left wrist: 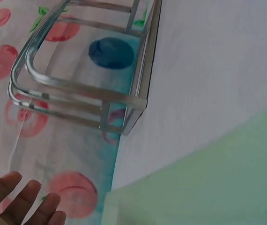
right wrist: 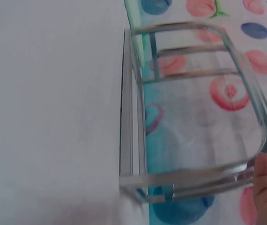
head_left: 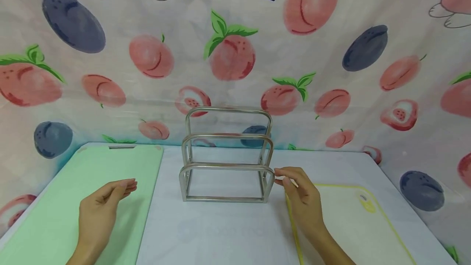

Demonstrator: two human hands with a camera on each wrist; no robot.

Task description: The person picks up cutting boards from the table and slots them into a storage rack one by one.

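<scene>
- So the main thing here is a silver metal rack made of three stepped, round-cornered hoops point(head_left: 226, 167). It stands upright on the table, near the back edge; take it as the middle of the clock in the head view.
- Right hand point(head_left: 303, 201) is at 4 o'clock, fingertips looking to touch the rack's near corner around 3–4 o'clock. Fingers are mostly extended and the thumb sits apart from the metal, so I wouldn't call it a pinch.
- Left hand point(head_left: 99, 212) is out at 8 o'clock, well apart from the rack, holding nothing. Fingertips look bunched near the thumb from above, a bit spread in the left wrist view.
- My read: the step in hand is just getting the rack placed or squared up. Next move probably calls for either a light nudge or letting go cleanly, no squeezing needed.
- Pale green flat board point(head_left: 55, 199) lies at 8 o'clock, under the left hand.
- Whitish rectangular board with a yellow rim point(head_left: 353, 224) lies at 4 o'clock, partly hidden by the right forearm.
- Table's got a plain white covering point(head_left: 213, 232).
- Peach-and-plum print backdrop point(head_left: 176, 44) fills 10 through 2 o'clock, fwiw.
</scene>
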